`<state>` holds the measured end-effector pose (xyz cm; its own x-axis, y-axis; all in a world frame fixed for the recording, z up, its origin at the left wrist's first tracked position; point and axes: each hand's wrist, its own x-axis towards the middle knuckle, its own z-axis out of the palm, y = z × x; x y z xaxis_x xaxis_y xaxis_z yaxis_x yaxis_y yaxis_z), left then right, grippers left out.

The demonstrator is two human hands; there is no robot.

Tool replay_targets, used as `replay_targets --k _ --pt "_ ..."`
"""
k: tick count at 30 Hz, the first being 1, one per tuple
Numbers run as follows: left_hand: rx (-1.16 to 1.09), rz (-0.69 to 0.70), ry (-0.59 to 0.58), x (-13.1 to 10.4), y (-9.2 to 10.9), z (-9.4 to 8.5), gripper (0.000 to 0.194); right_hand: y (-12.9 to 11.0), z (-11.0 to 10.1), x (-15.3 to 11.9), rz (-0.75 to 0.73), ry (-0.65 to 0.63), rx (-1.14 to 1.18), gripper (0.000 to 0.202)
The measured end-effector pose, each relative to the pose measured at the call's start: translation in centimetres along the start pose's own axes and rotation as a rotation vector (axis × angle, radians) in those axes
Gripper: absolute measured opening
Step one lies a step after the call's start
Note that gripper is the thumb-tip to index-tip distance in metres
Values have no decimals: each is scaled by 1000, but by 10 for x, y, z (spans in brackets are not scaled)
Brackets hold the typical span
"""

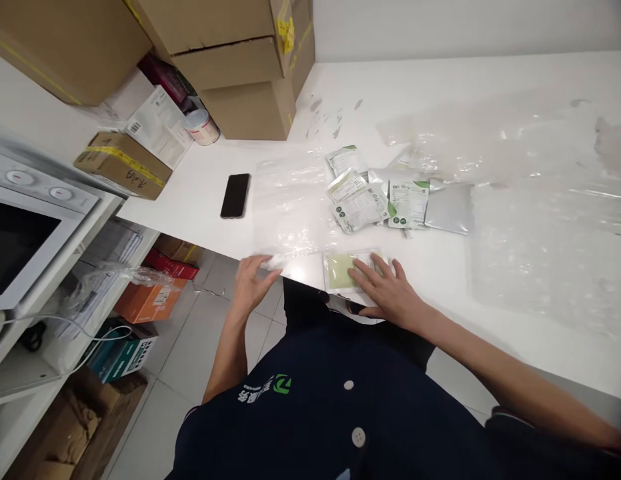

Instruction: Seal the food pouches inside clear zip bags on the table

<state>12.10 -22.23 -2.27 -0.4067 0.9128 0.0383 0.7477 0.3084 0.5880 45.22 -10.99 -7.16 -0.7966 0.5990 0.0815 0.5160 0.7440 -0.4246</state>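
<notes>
A white desk runs along a pale wall, beyond both hands and past them on either side. The hands are apart from each other at the desk's front edge. The right hand lies palm down with fingers spread on a flat rectangular packet, green and white under clear plastic, which rests on the desk at the front edge, between the hands and partly under the right fingers. The left hand has its thumb and fingers curved about the near edge of a clear, wrinkled plastic sheet; whether they grip it cannot be told. This sheet spreads over the desk ahead of the left hand. Beyond the right hand, white-and-green printed sachets overlap in a loose heap with silvery foil sides showing. Farther right of the right hand lies a broad expanse of translucent plastic wrapping. Ahead of the left hand and slightly to its left is a black rectangular phone; farther ahead stand large brown cardboard boxes. Well to the left of the left hand, a white microwave oven stands on a shelf unit.
</notes>
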Motion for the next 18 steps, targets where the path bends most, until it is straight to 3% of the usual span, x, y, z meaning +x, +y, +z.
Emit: replay_targets --k 2,4,6,9,12,14,16,18 --pt "227 136 -82 7 -5 -2 75 -4 -1 -16 -8 -32 12 66" --pt "392 187 -235 15 -11 2 86 -9 -3 -28 -42 -82 38 53" --pt "452 217 -311 19 -16 9 80 -14 -9 -33 -71 -117 69 51" --pt "403 282 -257 15 -24 19 63 -17 -27 -23 -67 -21 147 55" --pt "279 330 -166 4 -31 28 45 -20 -52 12 -29 166 208 56" --pt "210 331 -100 -4 -35 33 38 -27 -63 49 -31 219 205 55" --pt "163 322 -29 -10 -39 38 34 -40 -60 92 -96 239 196 54" --pt "126 337 42 -14 -44 43 31 -54 -44 131 -175 230 141 53"
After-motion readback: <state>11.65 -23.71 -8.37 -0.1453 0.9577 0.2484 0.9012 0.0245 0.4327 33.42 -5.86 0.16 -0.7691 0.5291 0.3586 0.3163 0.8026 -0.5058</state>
